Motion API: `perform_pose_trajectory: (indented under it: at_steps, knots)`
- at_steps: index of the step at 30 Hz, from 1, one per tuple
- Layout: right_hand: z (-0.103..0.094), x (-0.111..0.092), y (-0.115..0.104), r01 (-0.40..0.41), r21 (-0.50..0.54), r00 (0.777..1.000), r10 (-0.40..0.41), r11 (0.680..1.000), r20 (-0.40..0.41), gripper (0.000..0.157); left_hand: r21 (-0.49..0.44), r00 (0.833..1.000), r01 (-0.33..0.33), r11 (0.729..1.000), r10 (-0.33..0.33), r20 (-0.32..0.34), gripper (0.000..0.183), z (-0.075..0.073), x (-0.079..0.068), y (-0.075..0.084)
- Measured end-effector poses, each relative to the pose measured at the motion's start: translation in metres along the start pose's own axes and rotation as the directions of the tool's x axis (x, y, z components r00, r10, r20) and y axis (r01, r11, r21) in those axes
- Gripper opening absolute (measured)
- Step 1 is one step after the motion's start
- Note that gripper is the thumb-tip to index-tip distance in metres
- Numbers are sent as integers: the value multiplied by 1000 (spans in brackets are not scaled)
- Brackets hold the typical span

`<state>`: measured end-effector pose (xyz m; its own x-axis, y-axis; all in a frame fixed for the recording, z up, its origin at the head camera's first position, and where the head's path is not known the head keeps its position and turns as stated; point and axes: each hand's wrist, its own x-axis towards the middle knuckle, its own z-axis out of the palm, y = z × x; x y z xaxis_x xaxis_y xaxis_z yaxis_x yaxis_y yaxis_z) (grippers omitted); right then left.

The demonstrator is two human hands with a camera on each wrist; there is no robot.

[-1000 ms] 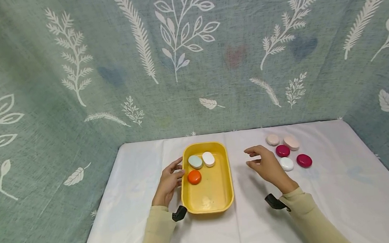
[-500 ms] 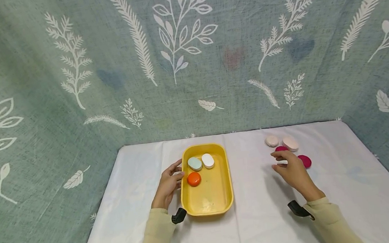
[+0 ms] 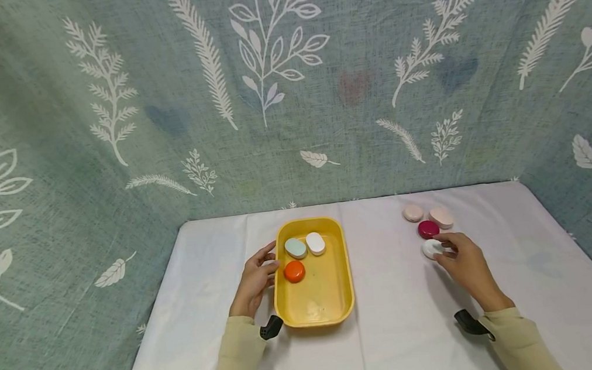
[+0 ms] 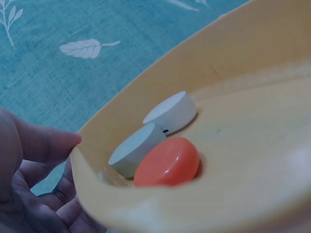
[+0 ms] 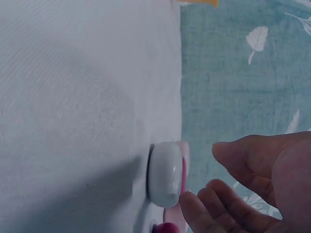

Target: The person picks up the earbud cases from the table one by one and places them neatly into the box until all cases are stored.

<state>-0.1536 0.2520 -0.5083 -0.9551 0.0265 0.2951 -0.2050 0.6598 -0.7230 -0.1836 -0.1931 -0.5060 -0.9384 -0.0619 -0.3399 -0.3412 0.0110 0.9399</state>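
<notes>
My left hand (image 3: 253, 278) holds the left side of a yellow tray (image 3: 316, 318), thumb on its rim and fingers along the outer wall. Inside lie a pale green soap (image 3: 295, 248), a white soap (image 3: 316, 243) and an orange round soap (image 4: 170, 162). On the right, my right hand (image 3: 467, 267) is at another white soap (image 3: 431, 248), thumb and index finger spread around its right side. In the right wrist view the thumb stands apart from this white soap (image 5: 165, 174), while a fingertip is close to its edge; contact is unclear.
Behind the white soap sit a dark red soap (image 3: 428, 229) and two pale pink soaps, one round (image 3: 413, 212) and one oval (image 3: 441, 217). Another dark red piece (image 5: 167, 228) shows in the right wrist view. A leaf-patterned green curtain (image 3: 273, 169) borders the white tablecloth (image 3: 393, 329).
My right hand has moved right from beside the tray to the white soap, now hiding the nearer dark red soap in the head view. The left hand stays on the tray.
</notes>
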Motion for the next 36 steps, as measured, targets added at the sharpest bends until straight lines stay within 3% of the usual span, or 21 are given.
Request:
perform_pose_trajectory:
  at_steps: [14, 27, 36]
  knots:
    - [5, 0, 10, -1, -50, 1000, 1, 999, 6, 41, 4, 1000, 11, 1000, -11, -4, 53, 0, -2, 0]
    - [8, 3, 11, -61, -122, 990, 76, 991, 122, 48, 1, 1000, 0, 1000, 0, -9, 53, 0, 1, -1]
    - [14, 4, 15, 12, -138, 995, 1, 990, 96, 47, -5, 1000, -20, 1000, 20, -2, 53, -1, 2, -3]
